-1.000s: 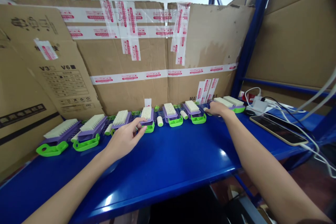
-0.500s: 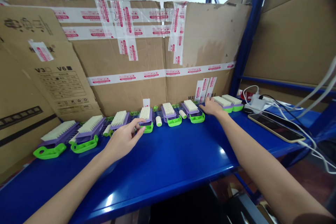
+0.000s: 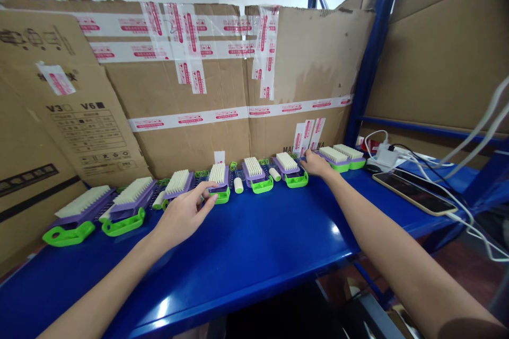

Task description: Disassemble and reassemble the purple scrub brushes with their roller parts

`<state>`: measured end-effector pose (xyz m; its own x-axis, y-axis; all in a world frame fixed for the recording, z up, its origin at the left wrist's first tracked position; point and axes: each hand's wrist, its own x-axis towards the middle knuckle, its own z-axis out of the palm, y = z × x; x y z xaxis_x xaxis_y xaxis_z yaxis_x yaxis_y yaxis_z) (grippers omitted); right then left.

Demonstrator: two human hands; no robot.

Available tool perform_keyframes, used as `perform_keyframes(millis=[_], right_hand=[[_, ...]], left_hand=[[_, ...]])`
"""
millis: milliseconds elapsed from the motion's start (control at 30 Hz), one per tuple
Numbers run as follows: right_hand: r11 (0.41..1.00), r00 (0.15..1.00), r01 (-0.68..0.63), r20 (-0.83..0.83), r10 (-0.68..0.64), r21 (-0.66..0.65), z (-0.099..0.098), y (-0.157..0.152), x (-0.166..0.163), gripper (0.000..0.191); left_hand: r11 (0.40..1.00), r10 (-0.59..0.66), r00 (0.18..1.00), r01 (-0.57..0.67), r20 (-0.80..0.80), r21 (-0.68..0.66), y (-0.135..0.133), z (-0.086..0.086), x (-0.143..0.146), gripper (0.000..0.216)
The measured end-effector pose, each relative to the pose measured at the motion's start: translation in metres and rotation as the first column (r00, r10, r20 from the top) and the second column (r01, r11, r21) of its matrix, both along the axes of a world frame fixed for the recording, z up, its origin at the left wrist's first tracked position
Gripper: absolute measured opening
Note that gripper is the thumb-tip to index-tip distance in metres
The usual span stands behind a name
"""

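Note:
Several scrubbing brushes with cream bristles, purple bodies and bright green handle parts lie in a row, bristles up, along the back of the blue shelf. My left hand (image 3: 183,216) hovers by a middle brush (image 3: 218,174), fingers loosely bent and thumb apart, with nothing in it. Its fingertips overlap that brush's green part in view; whether they touch it I cannot tell. Farther right, my right hand (image 3: 317,163) reaches to the back between another brush (image 3: 286,161) and a pair of brushes (image 3: 333,155). Its fingers are bent together, their tips mostly hidden, and what they hold is unclear.
Taped cardboard (image 3: 191,145) walls the back of the blue shelf (image 3: 254,243). Small cream cylinders (image 3: 238,185) lie between brushes. At the right are a phone (image 3: 413,192), a white charger (image 3: 386,157) and loose cables. A blue post (image 3: 368,58) stands behind them.
The camera view has shifted slightly, moving the scene a little to the left. Both hands stay at nearly the same places beside the brushes.

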<state>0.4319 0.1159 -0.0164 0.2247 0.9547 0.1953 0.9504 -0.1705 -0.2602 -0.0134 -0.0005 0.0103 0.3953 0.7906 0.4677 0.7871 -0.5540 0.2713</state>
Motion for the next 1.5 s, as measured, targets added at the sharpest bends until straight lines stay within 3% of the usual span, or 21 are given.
perform_keyframes(millis=[600,1067,1200,1367,1500], right_hand=[[0.998,0.997,0.067,-0.030,-0.067,0.001,0.000,0.000,-0.002,0.058],[0.988,0.991,0.132,0.014,-0.134,0.083,0.014,-0.011,-0.001,0.055],[0.983,0.984,0.177,-0.001,-0.178,0.039,0.016,-0.012,0.003,0.056],[0.981,0.984,0.178,0.019,-0.177,-0.076,0.016,-0.011,0.007,0.038],[0.979,0.990,0.143,0.039,-0.139,-0.143,0.020,-0.011,0.008,0.043]], left_hand=[[1.000,-0.001,1.000,0.001,-0.007,-0.017,-0.001,0.002,0.001,0.042],[1.000,-0.001,1.000,0.001,-0.007,-0.024,0.001,0.000,0.000,0.037],[0.999,-0.006,1.000,0.006,0.001,-0.039,0.002,0.000,-0.001,0.037],[0.999,-0.003,1.000,0.003,0.006,-0.032,0.001,0.000,-0.001,0.038],[1.000,-0.006,1.000,0.006,0.003,-0.022,0.001,0.001,0.000,0.038]])
